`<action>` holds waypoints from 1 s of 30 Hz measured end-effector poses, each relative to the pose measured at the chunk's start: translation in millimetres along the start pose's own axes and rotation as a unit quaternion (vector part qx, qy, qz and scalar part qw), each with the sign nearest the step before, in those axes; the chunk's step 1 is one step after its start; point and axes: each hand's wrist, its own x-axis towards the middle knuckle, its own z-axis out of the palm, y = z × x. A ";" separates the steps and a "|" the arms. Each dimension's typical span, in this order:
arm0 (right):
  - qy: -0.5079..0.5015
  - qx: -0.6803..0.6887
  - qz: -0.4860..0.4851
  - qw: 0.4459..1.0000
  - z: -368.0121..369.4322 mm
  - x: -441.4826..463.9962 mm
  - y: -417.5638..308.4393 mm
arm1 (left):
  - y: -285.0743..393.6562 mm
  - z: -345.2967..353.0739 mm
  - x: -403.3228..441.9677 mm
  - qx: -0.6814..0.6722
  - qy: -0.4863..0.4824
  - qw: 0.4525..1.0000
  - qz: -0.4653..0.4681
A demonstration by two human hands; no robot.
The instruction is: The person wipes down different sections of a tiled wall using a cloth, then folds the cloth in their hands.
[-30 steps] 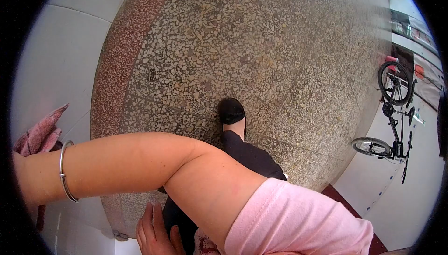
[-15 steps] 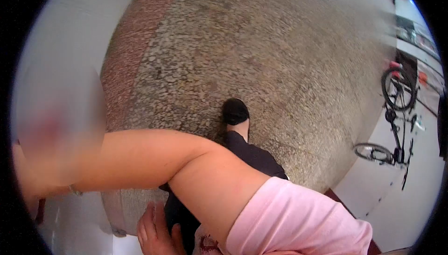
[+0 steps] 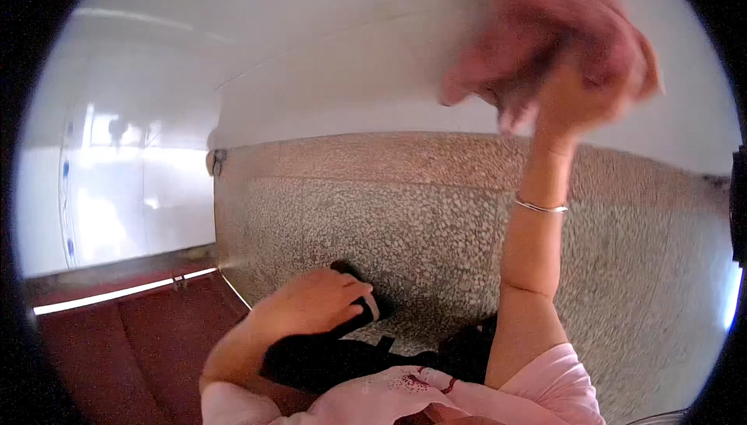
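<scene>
My right hand [image 3: 585,100] is closed on a crumpled dusky-red cloth [image 3: 537,16], held against or very close to the white wall [image 3: 350,75]; both are smeared by motion. The right arm is stretched out, with a thin silver bangle [image 3: 541,207] on it. My left hand [image 3: 315,300] hangs low above my dark-trousered leg [image 3: 327,359]. Its fingers are loosely bent and apart from the thumb, and I see nothing in it. A dark shoe [image 3: 348,271] shows just beyond the fingers.
A speckled stone floor [image 3: 420,223] runs along the wall, with a reddish border strip [image 3: 373,156]. On the left is a dark red door or panel [image 3: 156,347] beside a shiny white tiled surface [image 3: 117,199]. A small doorstop-like object [image 3: 214,162] sits at the wall corner.
My view has swung round from the floor and parked bicycle to the wall and red panel. The right arm now reaches up to the right with the cloth plainly visible.
</scene>
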 end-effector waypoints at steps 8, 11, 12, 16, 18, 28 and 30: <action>0.023 -0.096 0.103 0.990 1.8 20.3 -15.7 | 36.3 -71.1 81.8 0.090 0.336 0.899 0.268; -0.052 -0.033 0.004 0.998 30.6 18.5 -58.6 | 46.8 -85.6 71.6 0.041 0.408 0.842 0.349; -0.061 -0.025 -0.010 0.998 40.3 16.8 -83.6 | 46.5 -87.4 61.5 0.012 0.429 0.818 0.383; -0.444 -0.030 -0.249 0.860 72.2 -30.4 -146.0 | 19.8 -94.7 22.3 0.009 0.512 0.741 0.434; -0.486 -0.062 -0.339 0.803 77.7 -104.6 -126.9 | 1.0 -103.3 -0.9 0.025 0.517 0.723 0.458; -0.555 -0.174 -0.347 0.736 115.5 -17.6 -200.7 | -100.8 -116.9 -5.7 -0.073 0.625 0.596 0.499; -0.535 -0.155 -0.376 0.741 147.2 -22.8 -222.6 | -117.2 -118.7 -8.4 -0.104 0.610 0.593 0.515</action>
